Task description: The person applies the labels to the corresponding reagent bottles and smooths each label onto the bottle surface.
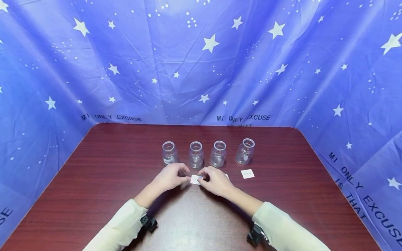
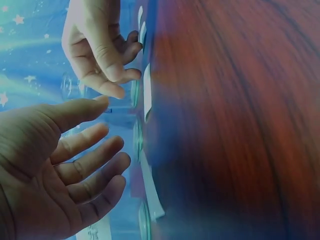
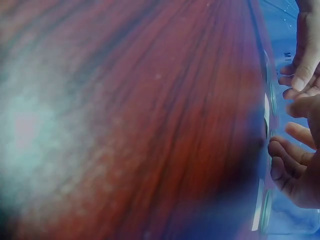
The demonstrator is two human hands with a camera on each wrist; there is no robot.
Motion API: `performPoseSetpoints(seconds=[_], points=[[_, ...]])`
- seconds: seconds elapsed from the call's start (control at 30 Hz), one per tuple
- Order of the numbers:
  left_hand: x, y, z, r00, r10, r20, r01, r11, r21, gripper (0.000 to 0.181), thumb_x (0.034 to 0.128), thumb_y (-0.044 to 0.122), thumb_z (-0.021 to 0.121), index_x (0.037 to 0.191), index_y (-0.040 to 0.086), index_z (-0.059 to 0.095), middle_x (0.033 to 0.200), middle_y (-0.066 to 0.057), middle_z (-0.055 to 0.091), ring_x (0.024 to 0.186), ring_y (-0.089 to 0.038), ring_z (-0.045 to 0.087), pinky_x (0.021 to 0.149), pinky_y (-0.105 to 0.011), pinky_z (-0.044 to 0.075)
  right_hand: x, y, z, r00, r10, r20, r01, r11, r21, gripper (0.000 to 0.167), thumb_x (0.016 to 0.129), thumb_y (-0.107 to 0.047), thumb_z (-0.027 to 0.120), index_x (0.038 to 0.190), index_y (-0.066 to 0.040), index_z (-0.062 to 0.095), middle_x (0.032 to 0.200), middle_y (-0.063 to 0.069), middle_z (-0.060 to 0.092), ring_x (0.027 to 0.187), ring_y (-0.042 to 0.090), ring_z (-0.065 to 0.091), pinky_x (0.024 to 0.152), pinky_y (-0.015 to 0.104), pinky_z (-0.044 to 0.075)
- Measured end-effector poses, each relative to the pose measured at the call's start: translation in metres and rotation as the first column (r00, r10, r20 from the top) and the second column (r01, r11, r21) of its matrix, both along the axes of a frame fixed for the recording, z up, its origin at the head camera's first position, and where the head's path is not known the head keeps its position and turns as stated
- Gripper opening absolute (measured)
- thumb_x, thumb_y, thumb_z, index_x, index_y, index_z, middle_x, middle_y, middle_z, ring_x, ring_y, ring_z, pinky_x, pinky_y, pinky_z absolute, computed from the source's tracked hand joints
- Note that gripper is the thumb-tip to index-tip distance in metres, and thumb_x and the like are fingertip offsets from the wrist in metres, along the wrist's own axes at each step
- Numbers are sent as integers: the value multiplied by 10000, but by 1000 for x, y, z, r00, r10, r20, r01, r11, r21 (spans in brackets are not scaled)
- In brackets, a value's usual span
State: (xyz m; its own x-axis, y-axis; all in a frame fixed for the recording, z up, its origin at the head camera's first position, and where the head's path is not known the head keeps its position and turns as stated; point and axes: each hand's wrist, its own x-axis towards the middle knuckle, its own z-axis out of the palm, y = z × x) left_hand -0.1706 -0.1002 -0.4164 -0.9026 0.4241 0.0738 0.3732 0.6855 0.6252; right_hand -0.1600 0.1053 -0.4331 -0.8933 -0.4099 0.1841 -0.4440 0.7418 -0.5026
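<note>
In the head view, a small white paper label (image 1: 195, 179) with faint writing lies on the table between both hands. My left hand (image 1: 173, 176) hovers at the label's left side, in front of the leftmost glass jar (image 1: 168, 149). Over the label's right end is my right hand (image 1: 216, 181), thumb and forefinger covering part of it. The left wrist view shows the left hand (image 2: 75, 165) with loosely bent fingers and nothing in them. There, the right hand (image 2: 100, 50) also has relaxed fingers, apart from the labels. The leftmost jar bears a label (image 1: 170, 160).
Three more glass jars stand in the row: one jar (image 1: 196, 157), another jar (image 1: 218, 155) and the rightmost jar (image 1: 245, 152). A second loose label (image 1: 247, 173) lies before the rightmost; another white edge (image 1: 227, 176) peeks out behind the right hand. A starry blue curtain (image 1: 176, 52) surrounds the table (image 1: 110, 174).
</note>
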Motion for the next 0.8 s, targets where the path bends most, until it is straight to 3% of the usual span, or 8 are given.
performPoseSetpoints(seconds=[0.23,0.53,0.8], points=[[-1,12,-1,1000,-5,18,6,999,-48,189,762,163,734,915,93,647,776,34,689,732,-71,609,722,-274,475,4,7,-4,999,-12,-30,14,998,66,230,765,-279,726,951,-158,669,774,-56,545,642,32,447,535,190,364],[-2,18,-6,997,-29,-66,14,978,-209,257,713,203,777,919,105,659,856,-6,645,815,-142,604,757,-337,478,2,10,-8,997,-20,-69,29,989,143,330,725,-371,764,970,-169,675,759,-58,507,612,31,429,515,197,348],[-4,19,-8,997,-31,-65,15,970,-243,294,703,199,785,947,75,678,849,-3,611,796,-139,581,751,-344,474,-2,8,-7,999,-19,-39,25,987,161,258,741,-322,759,938,-168,693,753,-57,507,598,29,429,510,206,344]])
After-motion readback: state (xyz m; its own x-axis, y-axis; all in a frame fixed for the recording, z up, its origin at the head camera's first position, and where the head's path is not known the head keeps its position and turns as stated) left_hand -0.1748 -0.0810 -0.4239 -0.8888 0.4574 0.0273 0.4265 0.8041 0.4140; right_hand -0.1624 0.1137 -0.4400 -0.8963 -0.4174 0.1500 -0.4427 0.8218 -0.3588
